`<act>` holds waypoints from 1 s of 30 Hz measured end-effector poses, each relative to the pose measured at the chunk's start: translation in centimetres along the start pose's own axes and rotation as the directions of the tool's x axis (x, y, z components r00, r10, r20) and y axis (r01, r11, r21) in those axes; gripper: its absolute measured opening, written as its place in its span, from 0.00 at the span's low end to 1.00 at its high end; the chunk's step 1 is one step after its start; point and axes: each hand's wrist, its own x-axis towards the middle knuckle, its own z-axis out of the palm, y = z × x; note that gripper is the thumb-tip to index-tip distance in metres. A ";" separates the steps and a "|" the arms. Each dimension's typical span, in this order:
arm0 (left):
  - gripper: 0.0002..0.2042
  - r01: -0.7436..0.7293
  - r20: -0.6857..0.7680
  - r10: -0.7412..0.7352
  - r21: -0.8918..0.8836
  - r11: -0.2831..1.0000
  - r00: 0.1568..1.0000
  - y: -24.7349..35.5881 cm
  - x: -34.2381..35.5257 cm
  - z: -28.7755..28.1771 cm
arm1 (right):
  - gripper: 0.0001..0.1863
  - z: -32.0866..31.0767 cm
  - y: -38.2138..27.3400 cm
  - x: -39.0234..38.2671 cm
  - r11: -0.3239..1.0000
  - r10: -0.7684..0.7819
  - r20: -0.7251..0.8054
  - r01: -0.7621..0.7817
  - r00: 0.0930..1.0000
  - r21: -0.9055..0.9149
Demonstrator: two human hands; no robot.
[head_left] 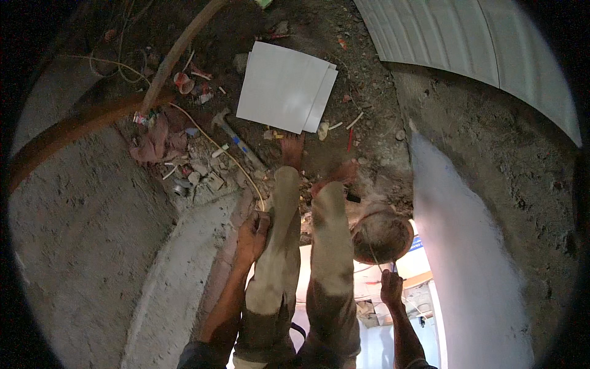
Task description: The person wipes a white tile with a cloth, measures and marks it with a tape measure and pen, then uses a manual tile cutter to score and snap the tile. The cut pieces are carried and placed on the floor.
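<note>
My left hand [252, 234] is closed beside my left shin, its fingers at the lower end of a thin pale cable [241, 166] that curves down from the upper left. To the right of my knees, my right hand [391, 288] is closed in a fist. Thin pale and bluish parts stick up from it, too small to name. Just beyond that hand is a round brown pan-like thing [382, 237], with a thin line crossing its lower edge. A hammer [238, 141] with blue marks on its handle lies on the dirt ahead of my left foot.
White flat sheets [286, 87] lie on the dirt beyond my bare feet. A wooden pole [178, 54] leans at the upper left, near a crumpled cloth [158, 141] and rubble. A pale ledge [470, 246] and a corrugated sheet [448, 37] bound the right side.
</note>
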 end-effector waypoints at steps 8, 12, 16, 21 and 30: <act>0.19 0.014 -0.031 -0.012 0.066 0.998 0.999 -1.5 -0.3 1.6 | 0.29 -5.8 -8.7 9.8 0.954 0.098 -0.068 -0.075 0.993 0.290; 0.20 -0.025 -0.063 0.029 0.054 0.998 0.998 -2.5 -0.4 2.0 | 0.26 -9.9 -15.7 17.9 0.962 0.034 -0.115 -0.001 0.993 0.272; 0.20 0.046 -0.027 -0.044 0.101 0.994 0.999 -2.8 0.1 1.7 | 0.27 -12.2 -23.3 26.4 0.908 0.076 -0.210 0.019 0.975 0.420; 0.21 0.021 -0.044 -0.018 0.057 0.998 0.999 -1.7 -0.1 1.6 | 0.27 -11.8 -28.1 38.4 0.847 -0.174 -0.401 0.344 0.900 0.405; 0.19 0.030 -0.041 -0.029 0.012 0.999 0.999 0.1 0.2 1.1 | 0.30 -11.3 -36.7 57.8 0.736 -0.314 -0.427 0.501 0.848 0.454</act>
